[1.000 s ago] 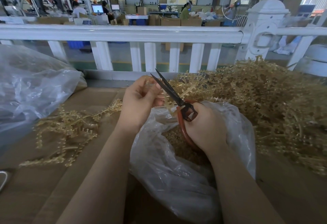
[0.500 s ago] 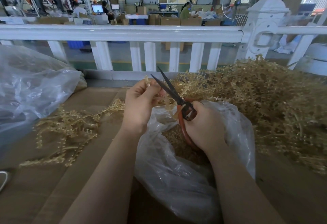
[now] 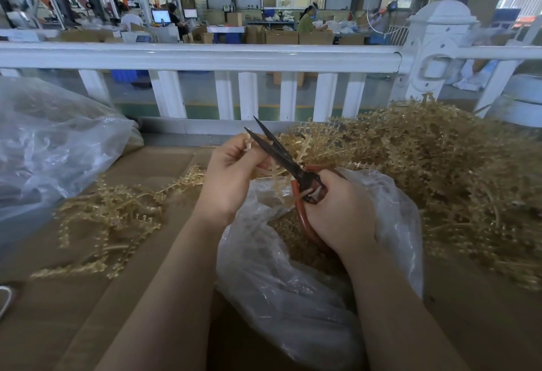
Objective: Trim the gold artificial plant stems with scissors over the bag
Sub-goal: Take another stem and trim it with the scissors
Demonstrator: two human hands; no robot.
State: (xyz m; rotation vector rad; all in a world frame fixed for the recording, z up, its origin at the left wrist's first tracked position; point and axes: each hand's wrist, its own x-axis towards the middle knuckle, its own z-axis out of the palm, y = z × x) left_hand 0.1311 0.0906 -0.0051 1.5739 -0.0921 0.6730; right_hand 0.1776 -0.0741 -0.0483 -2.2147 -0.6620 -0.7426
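Left hand (image 3: 231, 177) pinching stem (image 3: 248, 144), scissors (image 3: 281, 155) beside

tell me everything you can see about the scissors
The scissors have two long, narrow, dark blades, seemingly metal, tapering to sharp points, and red-orange looped handles. The blades stand slightly apart, tips aimed up and away toward the white railing. The right hand grips the handles, covering most of the loops, above the open clear plastic bag. The blades lie just right of the left hand, which pinches a pale gold stem near them. Whether a blade touches the stem is unclear.
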